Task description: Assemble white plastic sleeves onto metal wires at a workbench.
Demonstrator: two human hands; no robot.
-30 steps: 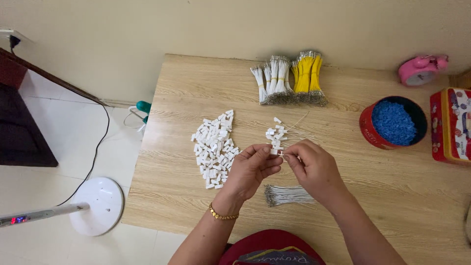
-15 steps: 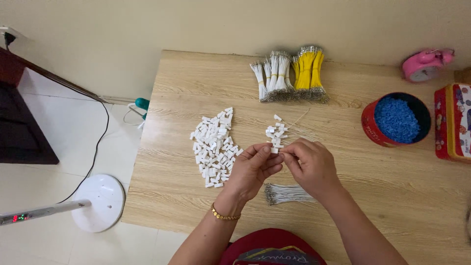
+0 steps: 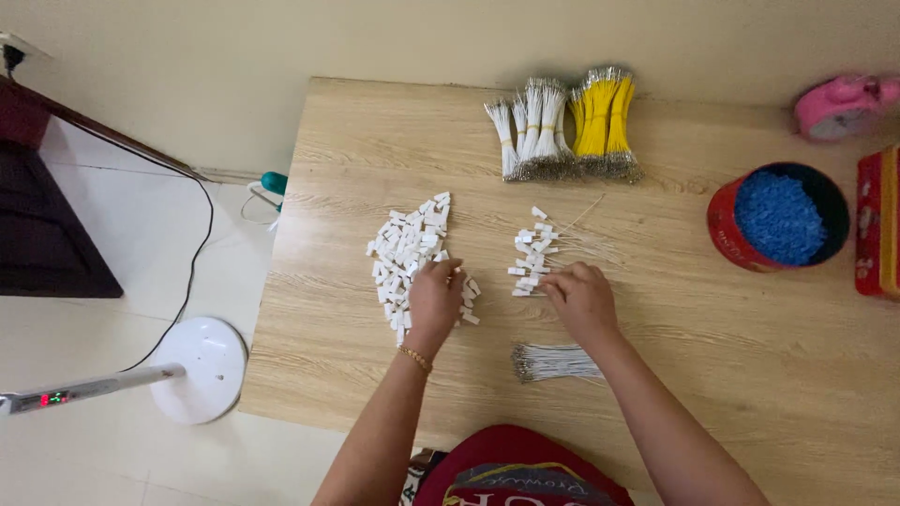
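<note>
The left hand (image 3: 434,298) is lying with bent fingers on the big pile of white pieces (image 3: 410,255), the right hand (image 3: 581,298) is touching the small finished pile with wires (image 3: 532,264), grip unclear, and most pieces are waiting.

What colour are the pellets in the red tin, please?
Blue; the pellets fill the red tin, clearest in the head view.

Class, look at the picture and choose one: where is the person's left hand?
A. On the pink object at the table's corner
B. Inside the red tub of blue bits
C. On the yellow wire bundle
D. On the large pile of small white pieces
D: the left hand rests on the large pile of small white pieces, far from the yellow wire bundle and the red tub.
</note>
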